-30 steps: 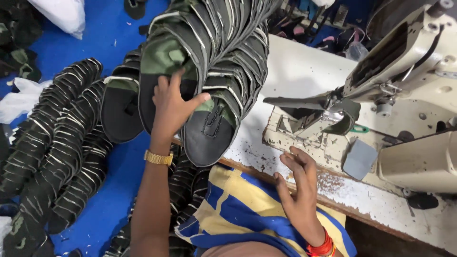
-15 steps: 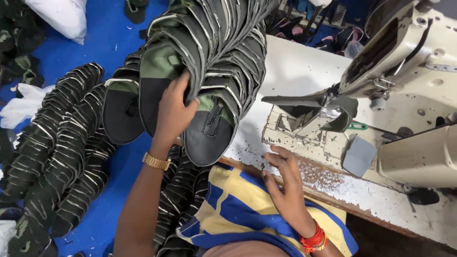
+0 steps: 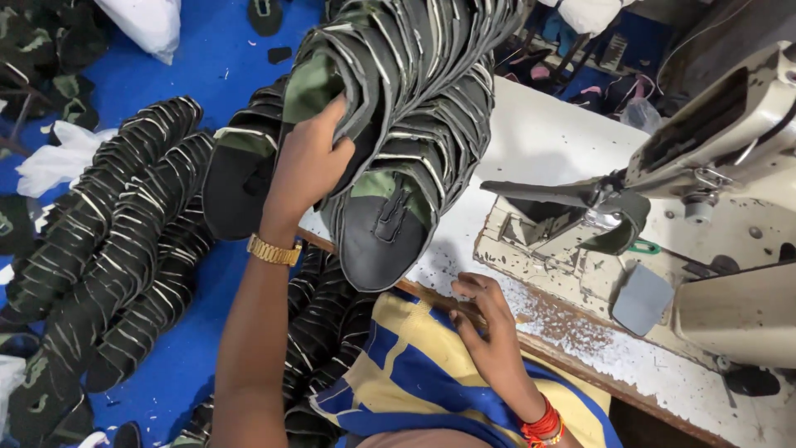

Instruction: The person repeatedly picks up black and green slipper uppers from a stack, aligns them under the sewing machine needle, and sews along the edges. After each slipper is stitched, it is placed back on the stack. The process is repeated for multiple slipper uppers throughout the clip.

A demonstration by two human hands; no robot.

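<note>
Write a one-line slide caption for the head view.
Left hand grips stacked shoe uppers; right hand rests on table edge.

Left hand's fingers (image 3: 332, 116) behind shoe uppers (image 3: 414, 99)

One head camera looks steeply down — close over the worktable (image 3: 547, 141).

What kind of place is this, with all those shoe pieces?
Probably a shoe-making workshop. A sewing machine stands on a worn white table, the left hand grips a stack of green-and-black shoe uppers, and more stacks lie on the blue floor.
</note>
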